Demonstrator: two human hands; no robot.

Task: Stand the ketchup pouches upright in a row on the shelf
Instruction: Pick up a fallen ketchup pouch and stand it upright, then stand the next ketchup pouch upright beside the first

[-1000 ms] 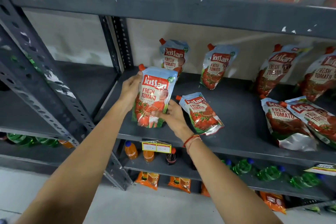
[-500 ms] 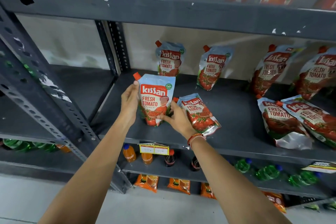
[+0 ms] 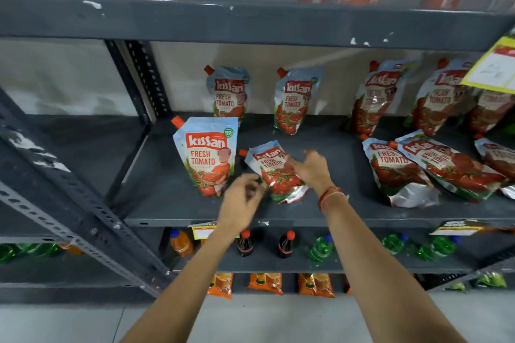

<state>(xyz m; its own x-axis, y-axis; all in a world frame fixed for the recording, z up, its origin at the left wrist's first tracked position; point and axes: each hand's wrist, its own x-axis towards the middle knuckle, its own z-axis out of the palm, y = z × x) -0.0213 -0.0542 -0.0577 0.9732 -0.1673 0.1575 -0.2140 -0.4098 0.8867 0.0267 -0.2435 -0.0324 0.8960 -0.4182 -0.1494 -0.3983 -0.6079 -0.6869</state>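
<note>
Flat pouch (image 3: pixel 276 171) lying on its back in the middle of the shelf (image 3: pixel 178 203), close to the front edge. Orange cap (image 3: pixel 243 152) pointing to the far left, silver bottom pointing to the near right, so long side running on a slant. Right next to a standing pouch (image 3: pixel 207 154) on its left, with a small gap between them.

Right hand (image 3: pixel 313 168) at the flat pouch's right edge, fingers (image 3: pixel 312 154) spread and bent, touching or nearly touching the pack; too blurry to say which. Not squeezing anything yet. Left hand (image 3: pixel 242 200) just in front of the pouch's near left side, fingers (image 3: pixel 252 179) loose and apart, blurry, gripping nothing. Right hand nearer to the pack, left hand only a little way off.

Probably the next one to stand up: one hand on each side, tip the cap end up, set the silver bottom down beside the standing one.

Farther back, two upright pouches (image 3: pixel 230 93) leaning near the wall. Off to the right, more flat pouches (image 3: pixel 398 170) piled over each other, waiting.
</note>
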